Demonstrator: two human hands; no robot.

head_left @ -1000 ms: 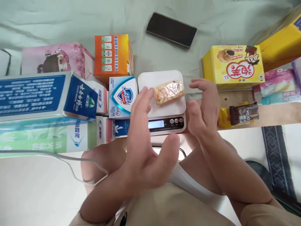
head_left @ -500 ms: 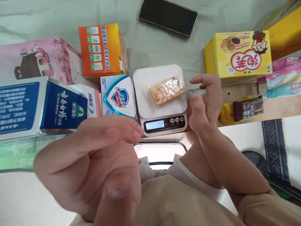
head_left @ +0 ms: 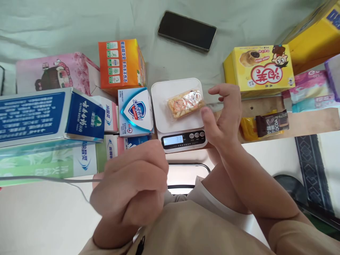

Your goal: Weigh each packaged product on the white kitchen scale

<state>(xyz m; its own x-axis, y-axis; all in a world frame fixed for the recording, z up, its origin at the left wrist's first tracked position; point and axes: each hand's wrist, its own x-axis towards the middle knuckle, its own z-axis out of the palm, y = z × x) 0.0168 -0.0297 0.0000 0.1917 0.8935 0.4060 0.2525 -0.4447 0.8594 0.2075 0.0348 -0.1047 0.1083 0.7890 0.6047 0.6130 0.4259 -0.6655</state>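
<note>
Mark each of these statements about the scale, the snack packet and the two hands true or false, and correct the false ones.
1. A clear snack packet lies on the white scale. True.
2. The right hand is beside the packet's right end. True.
3. The left hand rests on the scale's platform. False: it is curled in front of the scale, off it.
4. The black phone lies on the scale. False: it lies beyond it, on the green cloth.
5. The Safeguard box stands left of the scale. True.

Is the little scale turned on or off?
On. The scale has a lit screen showing digits, and a wrapped snack lies on its white platform.
</note>
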